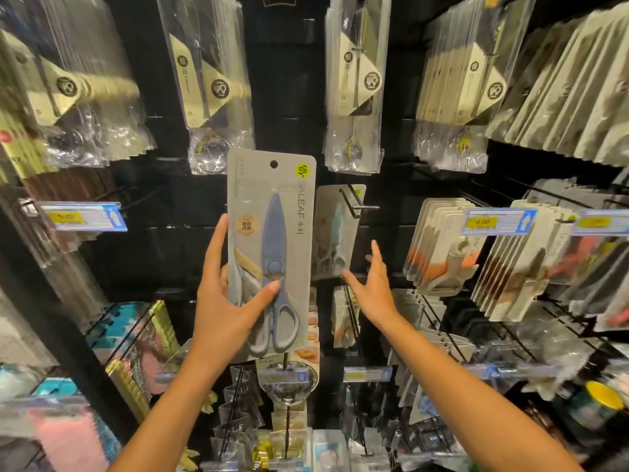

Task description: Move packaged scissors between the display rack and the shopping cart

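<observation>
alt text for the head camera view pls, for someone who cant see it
The left hand holds a carded pack of blue-handled scissors upright before a black display rack, while the open right hand reaches toward another scissors pack hanging on a peg behind.

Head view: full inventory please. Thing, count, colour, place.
held scissors pack: one, grey card with blue-grey scissors, centre, gripped in the left hand
hanging scissors pack: at least one, grey card, on the black peg just right of the held pack
cutlery packs: several bunches, clear bags with cream and black cards, top row
peeler packs: one bunch, grey cards with orange, right of centre
price tags: several, blue-edged with yellow labels, at peg ends; two read 5.00 and 4.00
pink and teal packs: a cluster, lower left, blurred
small clear packs: many, bottom centre, contents unclear
left hand: one, thumb across the pack's front
right hand: one, fingers spread, empty, near the hanging pack
</observation>
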